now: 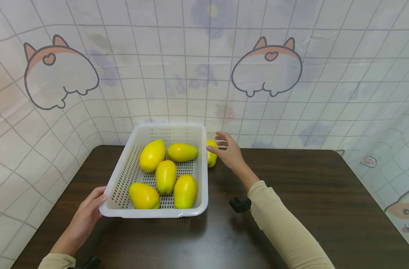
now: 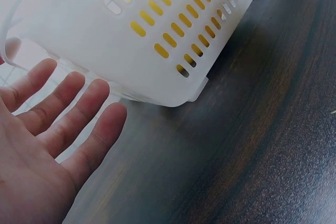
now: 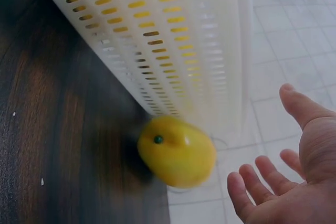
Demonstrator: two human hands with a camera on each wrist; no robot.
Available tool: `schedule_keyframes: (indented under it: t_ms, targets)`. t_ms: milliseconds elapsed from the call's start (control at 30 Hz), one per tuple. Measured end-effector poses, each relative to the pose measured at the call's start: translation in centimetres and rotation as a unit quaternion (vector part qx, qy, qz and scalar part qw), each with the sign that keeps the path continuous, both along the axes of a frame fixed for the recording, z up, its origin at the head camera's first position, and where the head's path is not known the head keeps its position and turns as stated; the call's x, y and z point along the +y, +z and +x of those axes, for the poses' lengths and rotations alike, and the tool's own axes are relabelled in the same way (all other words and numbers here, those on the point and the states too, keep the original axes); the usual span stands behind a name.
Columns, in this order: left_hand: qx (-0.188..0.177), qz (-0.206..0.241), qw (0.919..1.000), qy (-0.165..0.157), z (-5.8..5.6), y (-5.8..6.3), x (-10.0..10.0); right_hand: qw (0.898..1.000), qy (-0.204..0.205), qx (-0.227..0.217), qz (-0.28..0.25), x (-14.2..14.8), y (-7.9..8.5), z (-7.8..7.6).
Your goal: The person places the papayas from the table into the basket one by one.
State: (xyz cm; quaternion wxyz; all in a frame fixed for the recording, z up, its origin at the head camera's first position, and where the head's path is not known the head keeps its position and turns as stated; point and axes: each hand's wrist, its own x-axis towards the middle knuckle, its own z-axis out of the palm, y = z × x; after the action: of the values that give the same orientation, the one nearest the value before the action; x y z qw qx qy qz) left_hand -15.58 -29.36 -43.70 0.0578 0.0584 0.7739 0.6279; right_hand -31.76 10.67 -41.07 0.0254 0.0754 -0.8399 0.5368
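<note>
A white plastic basket with slotted walls stands on the dark table, holding several yellow mangoes. At its near left corner my left hand holds the rim, thumb on top and fingers along the outside. In the left wrist view those fingers reach up close to the basket wall. Outside the right wall, one more mango rests on the table near its back edge. My right hand hovers beside this mango, fingers spread and holding nothing; in the head view it partly overlaps the fruit.
The dark wooden table extends to the right of the basket. Behind it hangs a white grid-patterned cloth with cartoon animal prints. A black wrist strap sits at the right wrist.
</note>
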Motion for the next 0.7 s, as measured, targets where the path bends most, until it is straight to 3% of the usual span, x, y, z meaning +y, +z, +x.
schedule_keyframes:
  t_ms: [467, 700]
  targets:
    - [-0.005, -0.019, 0.9998, -0.002, -0.1, 0.1, -0.1, 1.000, -0.004, -0.008, 0.003, 0.8, -0.9, 0.0]
    - [0.002, -0.007, 0.9999, -0.010, 0.0, 0.0, -0.1, 1.000, -0.006, 0.002, 0.014, 1.1, -1.7, -0.1]
